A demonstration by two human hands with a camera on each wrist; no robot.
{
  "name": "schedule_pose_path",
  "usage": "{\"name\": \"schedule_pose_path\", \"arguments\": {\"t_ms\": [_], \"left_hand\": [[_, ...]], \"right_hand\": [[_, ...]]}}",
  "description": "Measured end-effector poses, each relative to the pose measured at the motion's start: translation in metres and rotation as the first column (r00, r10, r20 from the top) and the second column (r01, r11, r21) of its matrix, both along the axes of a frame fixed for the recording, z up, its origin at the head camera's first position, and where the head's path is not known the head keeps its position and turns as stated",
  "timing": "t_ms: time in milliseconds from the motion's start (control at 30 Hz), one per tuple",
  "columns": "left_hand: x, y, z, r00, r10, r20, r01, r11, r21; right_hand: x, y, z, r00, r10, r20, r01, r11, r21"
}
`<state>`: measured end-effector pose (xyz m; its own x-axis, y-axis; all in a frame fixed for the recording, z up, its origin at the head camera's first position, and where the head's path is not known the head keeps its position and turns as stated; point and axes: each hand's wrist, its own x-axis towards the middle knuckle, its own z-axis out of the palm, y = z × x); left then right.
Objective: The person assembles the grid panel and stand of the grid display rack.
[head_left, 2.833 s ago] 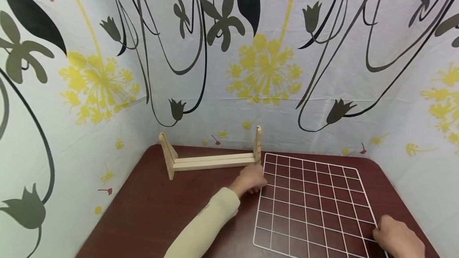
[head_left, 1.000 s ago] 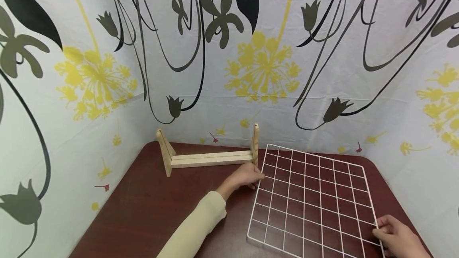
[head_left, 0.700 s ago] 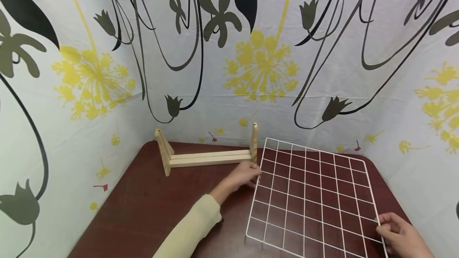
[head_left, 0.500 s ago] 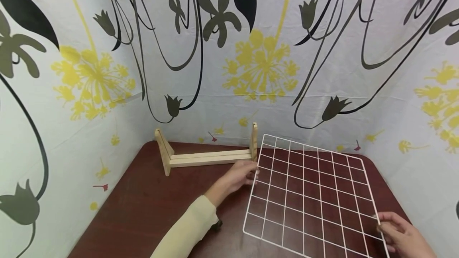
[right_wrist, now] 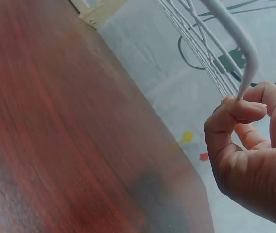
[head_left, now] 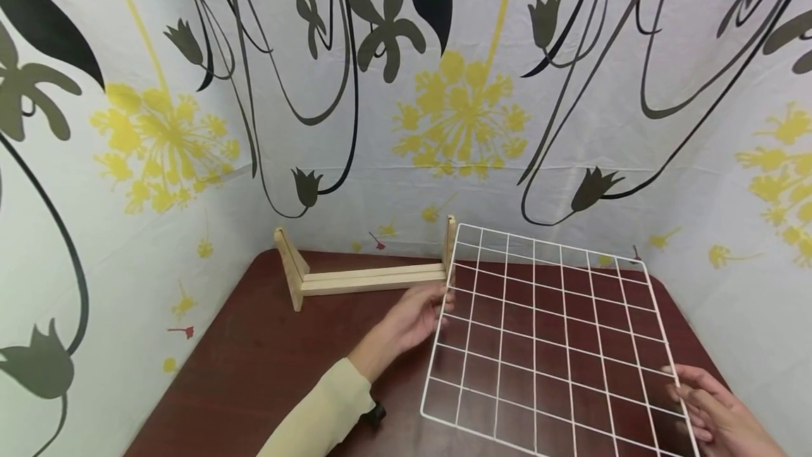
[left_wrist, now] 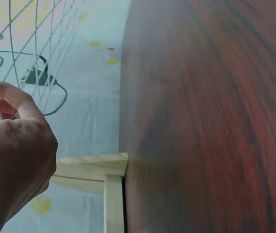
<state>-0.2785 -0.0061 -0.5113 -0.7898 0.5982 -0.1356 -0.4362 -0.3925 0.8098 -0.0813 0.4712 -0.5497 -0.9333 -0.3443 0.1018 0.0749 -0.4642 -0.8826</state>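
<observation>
We list one white wire grid [head_left: 534, 338], tilted over the surface [head_left: 241, 372] toward its right edge, between left grip [head_left: 415, 319] and right grip [head_left: 717, 404], both clamped on its sides; wooden stand [head_left: 374, 282] nearer the left.

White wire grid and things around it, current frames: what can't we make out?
White wire grid: near right corner, cut off by head view's bottom edge.
Wooden stand: right upright's lower end, head view, behind the left hand.
Dark object: head view, partly hidden by the sleeve; can't identify it.
Table: near edge, cut off by head view's bottom edge.
</observation>
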Motion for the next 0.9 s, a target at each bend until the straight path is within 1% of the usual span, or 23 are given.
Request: {"name": "schedule_pose_path", "arguments": {"t_ms": [33,100,133,167,200,267,333,367,400,467,500,567,667,767,800,900], "left_hand": [[0.002,-0.001,0.001,1.000,-0.001,0.000,0.001,1.000,0.008],[0.006,-0.002,0.003,1.000,-0.006,0.001,0.006,1.000,0.023],[0.007,-0.002,0.004,1.000,-0.010,-0.001,0.010,1.000,0.030],[0.009,-0.003,0.005,1.000,-0.010,-0.004,0.010,0.999,0.035],[0.010,-0.003,0.007,1.000,-0.012,-0.003,0.013,0.999,0.043],[0.012,-0.003,0.010,1.000,-0.013,-0.003,0.013,0.999,0.052],[0.013,-0.003,0.014,1.000,-0.010,-0.002,0.011,0.998,0.060],[0.014,-0.003,0.016,1.000,-0.009,-0.005,0.009,0.998,0.059],[0.014,-0.004,0.019,1.000,-0.008,-0.004,0.008,0.998,0.063],[0.016,-0.006,0.023,1.000,-0.004,-0.002,0.004,0.998,0.068],[0.017,-0.008,0.026,1.000,-0.002,-0.002,0.003,0.998,0.070],[0.019,-0.011,0.031,1.000,0.000,-0.010,0.001,0.997,0.075],[0.021,-0.016,0.037,1.000,0.004,-0.025,-0.002,0.997,0.083],[0.023,-0.022,0.041,0.999,0.011,-0.041,-0.007,0.997,0.082],[0.023,-0.025,0.041,0.999,0.016,-0.042,-0.012,0.997,0.080],[0.026,-0.036,0.042,0.999,0.041,-0.029,-0.039,0.997,0.074]], "right_hand": [[0.001,0.000,0.001,1.000,0.003,0.011,-0.003,1.000,-0.006],[0.003,0.002,0.004,0.999,0.037,0.035,-0.036,0.999,-0.040],[0.003,0.003,0.004,0.997,0.073,0.034,-0.070,0.995,-0.075],[0.002,0.004,0.004,0.992,0.127,0.021,-0.123,0.983,-0.134],[0.001,0.004,0.005,0.987,0.163,0.009,-0.159,0.971,-0.176],[-0.002,0.004,0.005,0.971,0.235,-0.051,-0.240,0.937,-0.255],[-0.006,0.002,0.006,0.946,0.302,-0.121,-0.325,0.885,-0.334],[-0.008,0.001,0.007,0.935,0.321,-0.152,-0.355,0.863,-0.360],[-0.009,0.001,0.008,0.926,0.334,-0.177,-0.378,0.847,-0.375],[-0.011,-0.002,0.010,0.914,0.352,-0.202,-0.405,0.826,-0.393],[-0.011,-0.003,0.011,0.912,0.357,-0.202,-0.409,0.822,-0.397],[-0.012,-0.005,0.014,0.917,0.350,-0.192,-0.399,0.831,-0.389],[-0.010,-0.009,0.021,0.937,0.311,-0.157,-0.347,0.863,-0.367],[-0.010,-0.015,0.028,0.955,0.275,-0.114,-0.298,0.886,-0.355],[-0.010,-0.018,0.030,0.957,0.270,-0.106,-0.290,0.889,-0.354],[-0.013,-0.029,0.035,0.953,0.290,-0.085,-0.300,0.877,-0.375]]}}
